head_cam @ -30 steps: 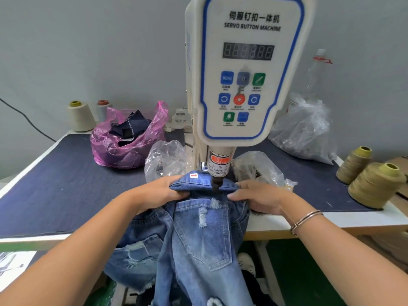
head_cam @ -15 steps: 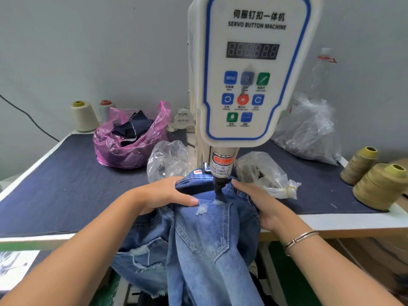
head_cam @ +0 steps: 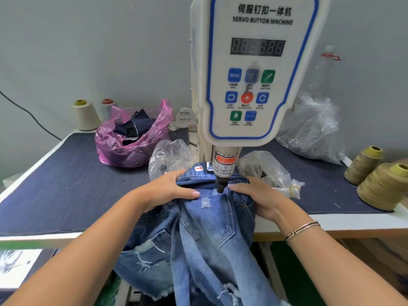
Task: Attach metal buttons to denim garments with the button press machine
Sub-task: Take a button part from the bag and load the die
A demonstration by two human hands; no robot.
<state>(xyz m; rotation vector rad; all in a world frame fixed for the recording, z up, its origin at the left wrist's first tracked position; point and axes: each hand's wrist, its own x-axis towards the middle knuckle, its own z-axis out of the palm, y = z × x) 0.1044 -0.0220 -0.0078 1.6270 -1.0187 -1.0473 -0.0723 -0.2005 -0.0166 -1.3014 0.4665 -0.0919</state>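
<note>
Denim jeans (head_cam: 205, 235) hang off the front edge of the table (head_cam: 55, 195), waistband up under the punch (head_cam: 220, 186) of the button machine (head_cam: 256, 69). By the look of it the cloth is soft, fairly heavy and floppy, so it wants holding flat on both sides of the punch, close but clear of it. The left hand (head_cam: 167, 191) rests on the waistband with fingers curled over its top fold; the right hand (head_cam: 258, 197) presses it with fingers straight and together. A pink bag (head_cam: 132, 140) holds dark cloth scraps. 3 clear bags (head_cam: 309, 129) hold small parts too blurred to name.
</note>
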